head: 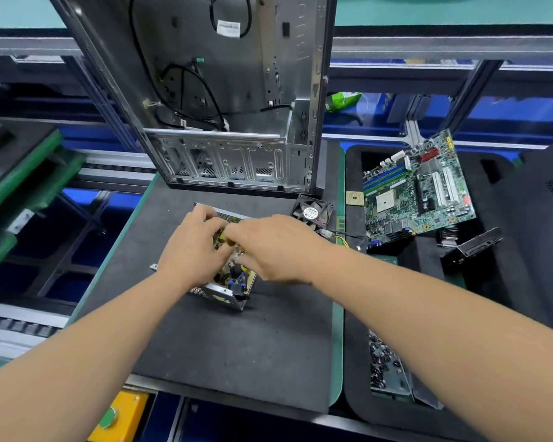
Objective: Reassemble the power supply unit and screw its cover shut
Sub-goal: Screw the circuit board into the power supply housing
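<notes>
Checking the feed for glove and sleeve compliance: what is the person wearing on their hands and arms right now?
Nothing shows on either one. The left hand and right hand are bare, with no gloves, rings or wrist strap visible. Both forearms are uncovered up to the frame edge, so no sleeves, watch or markings can be seen.

My two forearms enter from the lower edge, bare to the frame's border: no sleeves, gloves, watch or rings visible. Left hand (194, 250) and right hand (275, 247) likewise uncovered.
</notes>
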